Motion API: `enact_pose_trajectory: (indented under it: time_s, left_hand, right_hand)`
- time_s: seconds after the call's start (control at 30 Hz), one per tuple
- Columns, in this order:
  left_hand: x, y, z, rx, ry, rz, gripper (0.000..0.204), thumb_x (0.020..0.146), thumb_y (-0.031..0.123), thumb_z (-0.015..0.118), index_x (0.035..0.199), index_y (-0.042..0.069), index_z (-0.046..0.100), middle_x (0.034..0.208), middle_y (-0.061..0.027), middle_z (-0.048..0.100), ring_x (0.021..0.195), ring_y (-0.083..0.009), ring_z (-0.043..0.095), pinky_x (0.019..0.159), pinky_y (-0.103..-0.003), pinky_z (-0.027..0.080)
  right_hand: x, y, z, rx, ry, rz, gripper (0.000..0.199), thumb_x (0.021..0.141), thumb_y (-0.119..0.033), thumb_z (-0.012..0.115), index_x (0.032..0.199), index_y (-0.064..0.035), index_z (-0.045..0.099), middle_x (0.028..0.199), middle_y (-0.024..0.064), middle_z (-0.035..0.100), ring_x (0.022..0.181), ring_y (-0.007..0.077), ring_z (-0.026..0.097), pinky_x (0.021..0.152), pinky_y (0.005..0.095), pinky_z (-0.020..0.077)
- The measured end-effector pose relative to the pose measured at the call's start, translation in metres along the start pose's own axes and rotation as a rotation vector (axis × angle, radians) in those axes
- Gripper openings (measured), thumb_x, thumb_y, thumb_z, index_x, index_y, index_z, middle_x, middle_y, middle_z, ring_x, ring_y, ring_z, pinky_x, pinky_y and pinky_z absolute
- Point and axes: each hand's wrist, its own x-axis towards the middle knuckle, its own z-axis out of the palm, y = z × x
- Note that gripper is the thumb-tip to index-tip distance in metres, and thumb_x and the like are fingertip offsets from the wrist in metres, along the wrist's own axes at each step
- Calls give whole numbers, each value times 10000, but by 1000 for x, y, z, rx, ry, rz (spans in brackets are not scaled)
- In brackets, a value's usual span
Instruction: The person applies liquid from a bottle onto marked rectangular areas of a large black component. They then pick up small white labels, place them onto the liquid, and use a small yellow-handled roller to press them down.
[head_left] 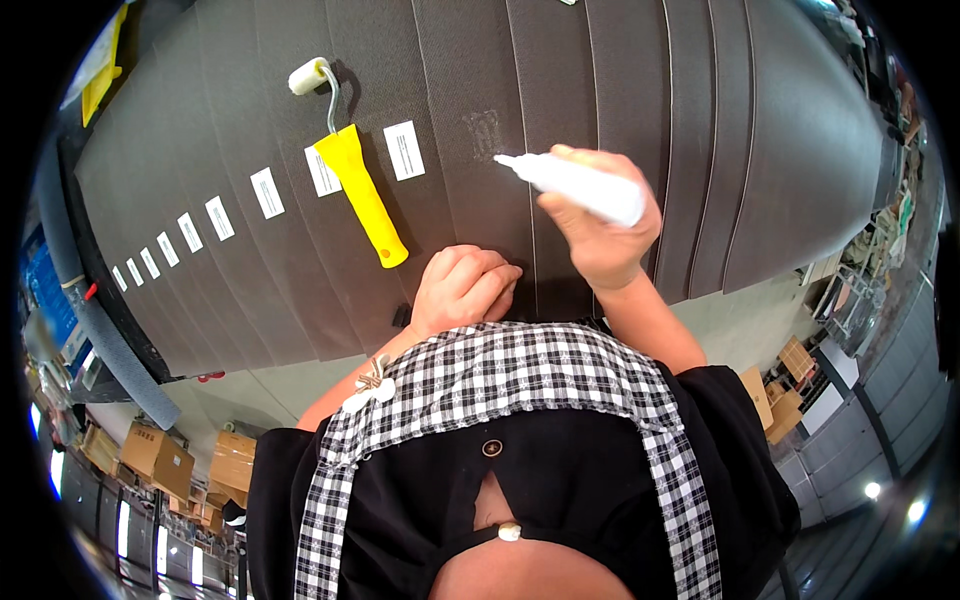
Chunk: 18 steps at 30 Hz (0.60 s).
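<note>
My right hand is wrapped round a white squeeze bottle, tilted so its narrow nozzle points left. The tip is at the dark brown textured sheets, just beside a faint, shiny scribbled patch. Near the front edge my left hand rests on the sheets with its fingers curled closed; whatever is under them, if anything, is hidden. Left of the patch lies a white printed label. A small roller with a yellow handle partly covers another label.
The brown sheets overlap in a row. Several more white labels run down to the left, one per strip. A grey foam-covered tube stands past the left edge. Cardboard boxes are on the floor behind, and cluttered shelving is at the right.
</note>
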Motion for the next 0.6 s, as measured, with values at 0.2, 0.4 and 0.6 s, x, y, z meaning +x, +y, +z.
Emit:
enact_pose_trajectory:
  time_s: [0.2,0.4,0.6]
  left_hand:
    - [3,-5,-21,-280,245,-135,327,739,-3,805,1044,53,701,883,-62,669,710,-200,647,674,-310,530]
    - [57,13,-50,-238,204,-403,745,672,242,931,1316,59,605,1105,-58,611,962,-184,550,760,-312,466]
    - [74,-10,-52,-325,303,-367,529,799,76,865,1270,11,632,1223,-67,576,1142,-181,572,990,-325,473]
  right_hand:
    - [-3,-13,-3,1281,206,893,435,967,-279,699,1332,-85,561,1286,54,619,1168,220,621,944,333,578]
    - [-13,-21,32,1565,-218,1131,540,984,-452,642,1362,-82,529,1209,68,636,1099,225,621,925,374,534]
    - [16,-44,53,1323,-148,1173,535,921,-430,735,1323,-128,552,1198,36,633,1090,188,619,1056,394,505]
